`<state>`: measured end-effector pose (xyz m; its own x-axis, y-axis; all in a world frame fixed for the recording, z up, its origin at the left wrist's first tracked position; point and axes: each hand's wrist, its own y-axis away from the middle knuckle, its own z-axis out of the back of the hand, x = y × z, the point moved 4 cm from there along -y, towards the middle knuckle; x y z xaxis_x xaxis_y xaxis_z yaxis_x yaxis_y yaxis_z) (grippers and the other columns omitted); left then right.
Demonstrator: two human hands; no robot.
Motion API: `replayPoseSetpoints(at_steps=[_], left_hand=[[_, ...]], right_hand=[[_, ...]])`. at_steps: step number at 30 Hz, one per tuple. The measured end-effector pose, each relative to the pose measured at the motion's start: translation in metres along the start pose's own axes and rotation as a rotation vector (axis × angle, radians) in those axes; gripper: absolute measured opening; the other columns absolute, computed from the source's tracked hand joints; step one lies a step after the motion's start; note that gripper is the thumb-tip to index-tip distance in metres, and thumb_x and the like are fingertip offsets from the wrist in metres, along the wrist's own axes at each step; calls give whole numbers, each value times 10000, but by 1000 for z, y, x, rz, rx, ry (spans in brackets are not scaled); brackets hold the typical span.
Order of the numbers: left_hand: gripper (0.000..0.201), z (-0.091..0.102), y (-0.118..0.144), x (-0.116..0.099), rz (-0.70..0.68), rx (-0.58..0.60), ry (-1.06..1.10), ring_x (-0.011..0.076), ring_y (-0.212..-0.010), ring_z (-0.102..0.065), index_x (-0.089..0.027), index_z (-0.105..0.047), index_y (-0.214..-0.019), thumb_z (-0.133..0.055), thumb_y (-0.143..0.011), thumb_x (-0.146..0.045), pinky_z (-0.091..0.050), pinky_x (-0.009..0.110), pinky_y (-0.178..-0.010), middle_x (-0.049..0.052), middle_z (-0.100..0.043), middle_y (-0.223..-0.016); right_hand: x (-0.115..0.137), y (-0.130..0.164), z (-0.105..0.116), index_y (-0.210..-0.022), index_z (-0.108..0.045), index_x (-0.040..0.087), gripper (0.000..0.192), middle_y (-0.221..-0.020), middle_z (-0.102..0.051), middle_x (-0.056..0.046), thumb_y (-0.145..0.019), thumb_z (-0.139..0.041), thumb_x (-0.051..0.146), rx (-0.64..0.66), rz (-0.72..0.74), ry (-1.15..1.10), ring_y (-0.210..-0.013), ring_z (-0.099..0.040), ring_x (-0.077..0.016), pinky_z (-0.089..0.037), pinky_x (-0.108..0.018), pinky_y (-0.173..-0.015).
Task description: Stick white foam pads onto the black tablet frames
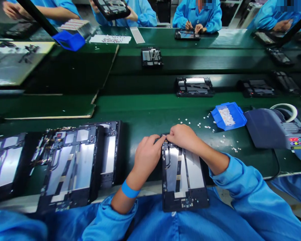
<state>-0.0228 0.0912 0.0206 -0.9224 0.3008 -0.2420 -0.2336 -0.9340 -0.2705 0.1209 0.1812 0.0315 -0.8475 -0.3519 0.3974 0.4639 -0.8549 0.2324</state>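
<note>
An opened tablet (194, 167) lies in front of me, its near end jutting over the table's edge. Silver battery plates, dark flex cables and small boards show inside its black frame. My left hand (149, 152), with a blue band at the wrist, rests at the tablet's far left corner, thumb and forefinger on that corner. Beside it my right hand (183, 136) is curled, its fingertips pressed to the same far end. Whatever lies between the fingertips is too small or hidden to make out. To the left stand stacks of similar opened tablets (70, 167).
A blue bin (229, 116) of small white pieces sits at the right, with loose bits scattered nearby. Next to it is a tape dispenser (268, 129). More tablets (194, 87) lie on the conveyor. Across it, several people in blue work; a green board (50, 112) lies at the left.
</note>
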Motion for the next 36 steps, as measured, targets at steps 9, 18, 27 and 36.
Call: replayPoseSetpoints(at_steps=[9, 18, 27, 36], left_hand=[[392, 4, -6, -17, -5, 223, -186, 286, -885, -609, -206, -676, -1316, -501, -977, -119, -452, 390, -703, 139, -704, -1056], [464, 4, 0, 26, 240, 74, 468, 228, -1127, -686, -245, -631, -1403, -425, -994, -174, -522, 380, -1003, 78, -750, -1224], [216, -16, -44, 26, 460, 274, 728, 198, -692, -641, -208, -700, -897, -636, -825, -401, -464, 280, -622, 31, -705, -753], [396, -28, -64, 33, 504, 365, 800, 199, -609, -573, -220, -622, -742, -691, -658, -600, -439, 290, -555, 8, -636, -634]], right_hand=[[-22, 43, -22, -1186, -723, 191, 275, -994, -695, -85, -1055, -481, 181, -244, 526, 26, -891, -575, -200, -449, -316, -839], [-10, 46, -21, -1354, -654, 207, 366, -1022, -636, -111, -1027, -508, 134, -204, 643, 265, -899, -505, -234, -443, -335, -747], [-49, 64, -2, -1247, -697, 155, 356, -1034, -712, -109, -994, -449, 118, -389, 558, -220, -959, -635, -226, -521, -383, -881], [-168, 180, 70, -1169, -745, 206, 299, -1041, -771, -86, -988, -539, 323, -783, -159, -249, -919, -704, -213, -547, -343, -837]])
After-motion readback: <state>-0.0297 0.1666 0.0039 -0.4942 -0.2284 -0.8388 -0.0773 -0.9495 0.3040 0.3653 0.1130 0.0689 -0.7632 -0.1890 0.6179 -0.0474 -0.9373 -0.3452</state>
